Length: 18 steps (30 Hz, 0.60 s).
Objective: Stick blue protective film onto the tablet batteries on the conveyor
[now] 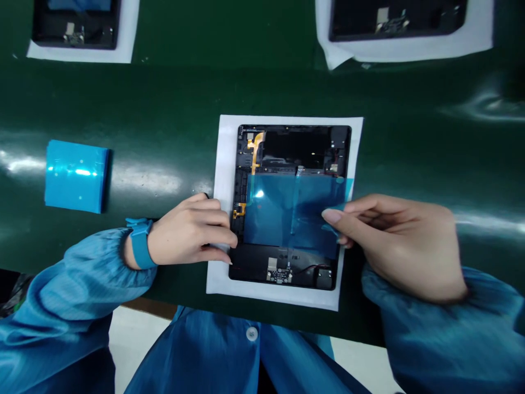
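Observation:
In the middle of the head view lies an opened black tablet (pixel 307 271), its inner parts showing, on a white sheet (pixel 223 158). A see-through blue film (pixel 270 213) covers the tablet's middle and reaches past its right edge. My right hand (pixel 402 241) pinches the film's right side between thumb and forefinger, and the film is creased there. My left hand (pixel 192 230) has its fingers curled against the tablet's left edge, with the thumb lower down on the same edge. An orange flex cable (pixel 256 148) runs down the tablet's upper left, and a small circuit board (pixel 279 275) sits near the bottom.
A stack of blue films (pixel 76 178) lies on the green tabletop (pixel 176 104) at the left. Two more opened tablets, one at the upper left (pixel 96 35) and one at the upper right (pixel 356 30), lie on white sheets at the far side.

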Motion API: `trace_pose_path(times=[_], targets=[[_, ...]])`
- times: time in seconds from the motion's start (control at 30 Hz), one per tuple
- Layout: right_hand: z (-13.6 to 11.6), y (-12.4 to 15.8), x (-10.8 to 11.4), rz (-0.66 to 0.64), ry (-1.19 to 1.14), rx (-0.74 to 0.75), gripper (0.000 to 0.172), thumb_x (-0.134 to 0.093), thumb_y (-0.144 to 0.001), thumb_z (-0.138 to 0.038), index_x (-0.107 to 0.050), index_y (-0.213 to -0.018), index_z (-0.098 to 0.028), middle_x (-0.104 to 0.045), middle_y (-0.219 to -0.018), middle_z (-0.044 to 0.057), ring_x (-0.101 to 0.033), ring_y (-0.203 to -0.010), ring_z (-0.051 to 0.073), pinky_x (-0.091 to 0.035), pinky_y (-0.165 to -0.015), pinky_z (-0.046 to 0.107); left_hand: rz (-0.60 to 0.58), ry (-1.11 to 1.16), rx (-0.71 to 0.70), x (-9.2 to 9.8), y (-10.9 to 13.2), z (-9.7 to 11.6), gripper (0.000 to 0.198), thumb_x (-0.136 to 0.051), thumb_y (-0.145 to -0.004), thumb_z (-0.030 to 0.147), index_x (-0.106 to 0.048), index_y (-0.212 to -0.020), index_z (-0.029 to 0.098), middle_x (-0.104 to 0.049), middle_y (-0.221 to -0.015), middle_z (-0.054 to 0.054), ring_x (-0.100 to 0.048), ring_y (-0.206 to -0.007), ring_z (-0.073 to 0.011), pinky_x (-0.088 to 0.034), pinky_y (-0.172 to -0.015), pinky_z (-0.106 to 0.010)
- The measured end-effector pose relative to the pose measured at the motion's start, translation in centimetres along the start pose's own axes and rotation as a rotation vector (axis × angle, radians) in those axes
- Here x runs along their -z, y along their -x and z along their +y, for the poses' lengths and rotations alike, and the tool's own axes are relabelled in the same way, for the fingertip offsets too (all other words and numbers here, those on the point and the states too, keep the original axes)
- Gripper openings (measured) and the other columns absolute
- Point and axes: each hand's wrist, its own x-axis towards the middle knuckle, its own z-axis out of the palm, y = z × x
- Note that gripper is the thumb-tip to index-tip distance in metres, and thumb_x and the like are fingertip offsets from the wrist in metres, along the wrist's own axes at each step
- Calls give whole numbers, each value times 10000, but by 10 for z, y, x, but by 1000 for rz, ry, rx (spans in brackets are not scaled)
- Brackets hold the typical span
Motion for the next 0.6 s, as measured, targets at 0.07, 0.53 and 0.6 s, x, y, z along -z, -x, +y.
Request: trace_pose_path(times=[0.07,0.53,0.6], targets=[[-1,0,0,-4,-8,6,160,-847,-732,-316,-732,-711,-209,-656,-521,-23,-575,-388,91,-501,-408,162,-5,-8,4,0,0,0,197,-677,-944,430,-699,-950,235,-697,-866,6,-568,-817,-162,-333,-740,-320],[4,4,-7,105,38,74,298,-861,-731,-407,-727,-889,-194,-689,-642,-17,-635,-566,137,-576,-613,299,68,-144,27,10,-7,10,234,-641,-976,329,-715,-1130,169,-701,-946,-55,-619,-846,-172,-463,-745,-307],[8,5,-10,128,65,106,287,-844,-751,-428,-726,-890,-206,-688,-663,-19,-633,-590,138,-573,-652,312,57,-276,27,12,-16,12,241,-584,-1003,298,-722,-1158,177,-687,-951,-62,-612,-854,-187,-453,-726,-322]])
